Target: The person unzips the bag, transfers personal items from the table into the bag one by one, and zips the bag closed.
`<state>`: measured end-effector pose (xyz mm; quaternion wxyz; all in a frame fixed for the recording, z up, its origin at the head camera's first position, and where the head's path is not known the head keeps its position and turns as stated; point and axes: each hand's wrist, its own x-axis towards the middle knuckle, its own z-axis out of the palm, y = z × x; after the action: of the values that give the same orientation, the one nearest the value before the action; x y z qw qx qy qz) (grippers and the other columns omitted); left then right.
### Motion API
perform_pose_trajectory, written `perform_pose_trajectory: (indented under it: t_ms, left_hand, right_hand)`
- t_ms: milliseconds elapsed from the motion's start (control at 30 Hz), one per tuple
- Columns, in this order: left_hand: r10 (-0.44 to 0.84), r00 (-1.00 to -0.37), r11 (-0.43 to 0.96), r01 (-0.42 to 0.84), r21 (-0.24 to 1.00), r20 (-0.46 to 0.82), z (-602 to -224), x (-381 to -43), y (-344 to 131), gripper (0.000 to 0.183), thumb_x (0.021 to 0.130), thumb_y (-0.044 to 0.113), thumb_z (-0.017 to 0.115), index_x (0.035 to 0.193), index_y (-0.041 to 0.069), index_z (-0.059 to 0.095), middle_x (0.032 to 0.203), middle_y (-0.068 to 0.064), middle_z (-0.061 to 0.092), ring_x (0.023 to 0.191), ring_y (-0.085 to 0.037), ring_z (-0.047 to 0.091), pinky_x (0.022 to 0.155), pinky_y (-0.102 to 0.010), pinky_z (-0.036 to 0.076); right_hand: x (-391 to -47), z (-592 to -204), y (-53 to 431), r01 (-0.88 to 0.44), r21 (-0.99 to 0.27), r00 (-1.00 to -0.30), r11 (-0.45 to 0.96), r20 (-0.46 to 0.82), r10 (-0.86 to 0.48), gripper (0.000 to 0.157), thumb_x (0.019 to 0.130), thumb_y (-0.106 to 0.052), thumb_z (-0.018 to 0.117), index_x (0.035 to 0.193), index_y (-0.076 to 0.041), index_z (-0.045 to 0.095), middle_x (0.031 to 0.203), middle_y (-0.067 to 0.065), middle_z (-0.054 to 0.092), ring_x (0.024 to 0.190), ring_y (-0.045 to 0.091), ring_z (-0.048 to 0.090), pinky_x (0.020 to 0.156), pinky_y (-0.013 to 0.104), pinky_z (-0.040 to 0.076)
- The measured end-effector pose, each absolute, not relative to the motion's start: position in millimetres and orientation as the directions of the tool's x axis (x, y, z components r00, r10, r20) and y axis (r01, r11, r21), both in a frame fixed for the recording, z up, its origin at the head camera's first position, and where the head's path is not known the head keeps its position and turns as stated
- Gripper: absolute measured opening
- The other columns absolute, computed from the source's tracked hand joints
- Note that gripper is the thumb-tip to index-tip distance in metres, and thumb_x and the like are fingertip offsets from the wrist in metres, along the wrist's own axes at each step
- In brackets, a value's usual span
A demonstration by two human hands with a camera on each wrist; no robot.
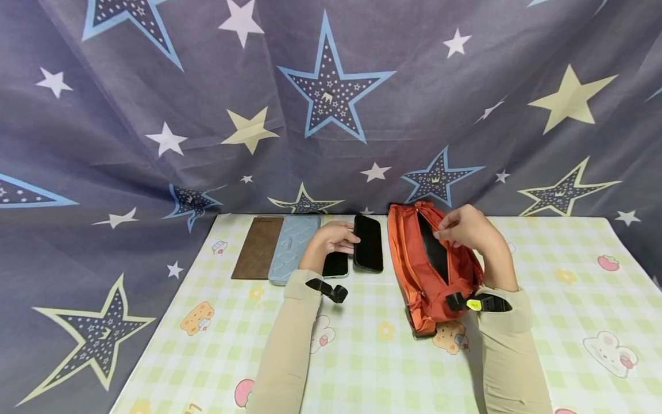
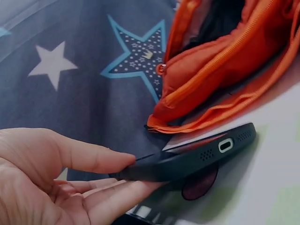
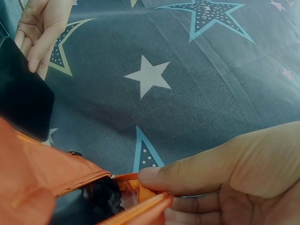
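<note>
My left hand (image 1: 335,237) pinches a black smartphone (image 1: 369,244) by its left edge, thumb on top and fingers beneath. In the left wrist view the black phone (image 2: 197,157) is tilted, its charging port end facing the camera. To the right of it lies an orange-red zippered bag (image 1: 414,264), its main opening unzipped and dark inside. My right hand (image 1: 468,230) grips the right edge of that opening. The right wrist view shows the right thumb and fingers (image 3: 187,176) pinching the bag's zippered rim (image 3: 145,206).
Left of the phone lie a brown flat case (image 1: 257,250), a light blue quilted case (image 1: 292,247) and another phone (image 1: 336,265), partly under the left hand. A checked tablecloth (image 1: 393,368) covers the table. Behind it hangs a grey star-patterned curtain (image 1: 414,115).
</note>
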<state>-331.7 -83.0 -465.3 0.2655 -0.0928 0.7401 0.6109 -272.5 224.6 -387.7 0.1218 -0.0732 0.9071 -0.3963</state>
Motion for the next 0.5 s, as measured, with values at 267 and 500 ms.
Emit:
perform_pose_trajectory:
  t_ms: [267,500]
  left_hand:
    - [0.207,-0.848,0.165,-0.461,0.872,-0.488,-469.7,-334.9,-86.3,0.066,0.091,-0.006,0.07,0.152,0.006,0.047,0.14,-0.023,0.061,0.112,-0.033,0.071,0.083,-0.033,0.063]
    - [0.195,-0.858,0.163,-0.45,0.878,-0.476,-474.7,-332.5,-87.9,0.064,0.091,-0.004,0.07,0.15,0.005,0.049,0.136,-0.023,0.064,0.107,-0.031,0.073,0.08,-0.031,0.063]
  right_hand:
    - [-273.8,-388.0,227.8,-0.041,-0.743,-0.96,0.668,-0.157,-0.233,0.023,0.092,-0.008,0.074,0.102,0.012,0.07,0.075,0.004,0.072,0.063,0.012,0.063,0.062,0.032,0.058]
    - [-273.4,-389.2,228.8,-0.011,-0.77,-0.957,0.638,-0.178,-0.231,0.022,0.092,-0.006,0.073,0.102,0.013,0.069,0.079,0.009,0.075,0.061,0.013,0.065,0.061,0.033,0.06]
